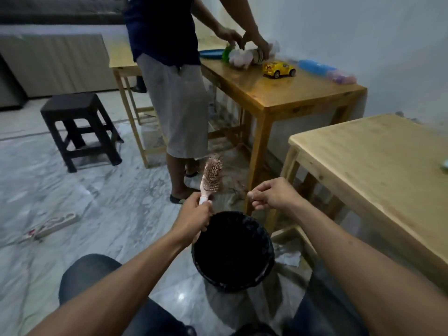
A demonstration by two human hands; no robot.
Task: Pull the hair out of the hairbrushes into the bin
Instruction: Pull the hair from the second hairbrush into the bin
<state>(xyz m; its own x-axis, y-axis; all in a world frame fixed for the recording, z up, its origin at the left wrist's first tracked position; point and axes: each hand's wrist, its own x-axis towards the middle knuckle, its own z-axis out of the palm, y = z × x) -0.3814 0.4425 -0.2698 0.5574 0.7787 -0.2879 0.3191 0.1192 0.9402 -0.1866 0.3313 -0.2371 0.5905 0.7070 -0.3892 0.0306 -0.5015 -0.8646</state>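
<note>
The black bin (pixel 234 251) stands on the floor between your knees, its mouth below both hands. Your left hand (pixel 194 218) is wrapped around the handle of the pink hairbrush (pixel 211 175), long axis upright, bristles facing right. Your right hand (pixel 271 194), just beside it, pinches fine hair strands (pixel 236 192) trailing from the brush.

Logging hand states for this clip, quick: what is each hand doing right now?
Left hand: closed around the handle of the pink hairbrush, above the black bin.
Right hand: fingers pinched shut; whether they hold hair cannot be told.
</note>
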